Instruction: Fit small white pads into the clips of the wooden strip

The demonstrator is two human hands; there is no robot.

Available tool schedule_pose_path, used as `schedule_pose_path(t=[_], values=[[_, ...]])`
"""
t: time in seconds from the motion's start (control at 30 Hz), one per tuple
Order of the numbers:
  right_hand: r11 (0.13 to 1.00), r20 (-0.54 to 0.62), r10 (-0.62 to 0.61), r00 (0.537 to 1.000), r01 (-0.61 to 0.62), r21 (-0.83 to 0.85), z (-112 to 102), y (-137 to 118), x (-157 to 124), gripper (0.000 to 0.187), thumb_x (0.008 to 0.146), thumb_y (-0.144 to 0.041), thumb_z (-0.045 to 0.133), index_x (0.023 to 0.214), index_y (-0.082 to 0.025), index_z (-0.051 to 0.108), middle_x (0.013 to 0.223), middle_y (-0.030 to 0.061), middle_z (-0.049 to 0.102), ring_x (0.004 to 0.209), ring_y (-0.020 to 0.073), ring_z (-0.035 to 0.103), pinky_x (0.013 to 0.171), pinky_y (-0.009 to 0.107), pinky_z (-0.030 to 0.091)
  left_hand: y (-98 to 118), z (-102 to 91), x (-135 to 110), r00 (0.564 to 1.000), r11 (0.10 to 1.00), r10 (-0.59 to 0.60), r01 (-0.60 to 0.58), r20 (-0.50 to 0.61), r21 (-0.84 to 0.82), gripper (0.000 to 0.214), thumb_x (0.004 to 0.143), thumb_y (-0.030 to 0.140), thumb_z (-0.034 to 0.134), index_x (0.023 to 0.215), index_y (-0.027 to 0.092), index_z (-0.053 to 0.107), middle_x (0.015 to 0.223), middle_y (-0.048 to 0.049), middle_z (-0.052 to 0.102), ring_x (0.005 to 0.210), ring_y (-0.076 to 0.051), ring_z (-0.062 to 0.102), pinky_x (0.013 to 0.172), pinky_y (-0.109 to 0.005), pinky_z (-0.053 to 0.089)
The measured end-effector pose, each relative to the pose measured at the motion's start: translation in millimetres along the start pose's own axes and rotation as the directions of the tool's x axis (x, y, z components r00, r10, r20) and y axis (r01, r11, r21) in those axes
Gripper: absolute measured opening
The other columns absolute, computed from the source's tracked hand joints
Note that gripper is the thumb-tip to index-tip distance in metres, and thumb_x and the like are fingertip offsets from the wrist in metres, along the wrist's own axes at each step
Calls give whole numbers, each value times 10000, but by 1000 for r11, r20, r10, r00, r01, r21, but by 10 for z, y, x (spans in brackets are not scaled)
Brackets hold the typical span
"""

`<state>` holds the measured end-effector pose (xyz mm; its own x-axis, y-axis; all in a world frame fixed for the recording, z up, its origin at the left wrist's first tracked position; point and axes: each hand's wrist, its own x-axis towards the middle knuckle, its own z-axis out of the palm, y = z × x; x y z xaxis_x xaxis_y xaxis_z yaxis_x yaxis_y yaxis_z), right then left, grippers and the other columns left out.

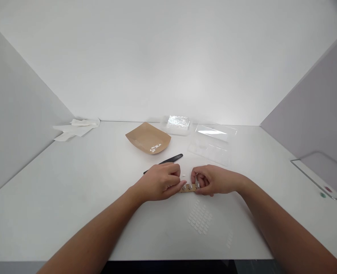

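Note:
My left hand [161, 182] and my right hand [211, 180] meet at the middle of the white table [71, 190], both with fingers curled. Between them lies a small tan strip [189, 187] carrying a few pale, nail-shaped pieces. My left fingers pinch its left end and my right fingers pinch a piece at its right end. One loose white piece [183, 175] lies just behind the strip. A black flat tool [165, 162] rests behind my left hand.
A brown paper tray [145, 137] with a few small pieces stands behind. Clear plastic packaging [212, 144] and a clear bag [178, 124] lie at the back. White tissues [77, 127] are far left. Sheets of small white tabs [199, 217] lie in front of my hands.

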<state>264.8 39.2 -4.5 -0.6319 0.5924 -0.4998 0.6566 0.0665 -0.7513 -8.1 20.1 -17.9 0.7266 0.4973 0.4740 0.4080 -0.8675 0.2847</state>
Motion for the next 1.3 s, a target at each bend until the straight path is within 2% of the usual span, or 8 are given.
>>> schedule_pose_path(t=[0.27,0.5,0.73,1.0,1.1,1.17,1.23,1.3], values=[[1000,-5,1,1000,-1,6,3,3,5,264,849,-336,753,1067,-245,635,756,-35,696,673,161,689,587,253,499,10,-11,13,997,1000,-19,17,76,21,430,1076,327,516,682,168,585,824,-34,606,706,-132,492,630,-256,392],[1000,-10,11,1000,-12,-9,2,-24,-8,255,855,-345,742,1062,-244,632,763,-33,698,667,157,686,580,252,492,-3,-22,8,999,999,-33,32,40,23,476,1058,310,533,605,166,558,780,-30,602,674,-126,499,618,-263,398],[1000,-16,9,1000,-9,-13,13,-40,-14,233,861,-330,743,1050,-247,634,744,-40,692,652,152,674,576,250,488,-42,-20,-33,992,994,-108,109,69,-5,426,1040,310,547,643,173,620,734,-14,640,611,-106,528,581,-256,360],[1000,-10,-1,1000,1,-6,13,-8,3,244,864,-323,740,1071,-248,635,735,-42,683,655,156,680,573,251,485,-70,-14,-17,967,976,-206,193,147,98,445,1047,358,518,645,171,560,669,-8,576,643,-138,521,569,-271,325],[1000,-11,-6,1000,5,-3,18,-12,0,237,861,-316,740,1062,-245,635,728,-45,677,649,154,678,571,250,483,-57,-19,-1,941,960,-277,263,194,96,334,1038,338,511,754,181,589,729,-17,617,705,-163,574,592,-273,370],[1000,-10,-5,1000,5,-3,16,-21,-4,235,861,-315,740,1058,-242,635,725,-45,675,646,153,678,570,249,484,-40,-30,9,913,938,-347,339,214,74,199,1031,313,504,945,188,633,816,-26,668,785,-186,626,627,-277,422],[1000,-9,1,1000,-1,-3,11,-28,-8,242,857,-317,745,1056,-239,633,731,-44,678,643,152,678,569,248,484,-23,-44,19,885,914,-404,402,233,58,197,1031,296,487,1138,195,619,898,-38,701,881,-210,662,676,-292,471],[1000,-10,5,1000,-5,-2,6,-30,-9,247,856,-326,747,1056,-237,633,743,-40,683,643,151,678,568,249,486,-8,-53,27,869,903,-426,427,251,55,239,1034,279,464,1214,197,597,948,-51,714,961,-228,675,706,-304,497]])
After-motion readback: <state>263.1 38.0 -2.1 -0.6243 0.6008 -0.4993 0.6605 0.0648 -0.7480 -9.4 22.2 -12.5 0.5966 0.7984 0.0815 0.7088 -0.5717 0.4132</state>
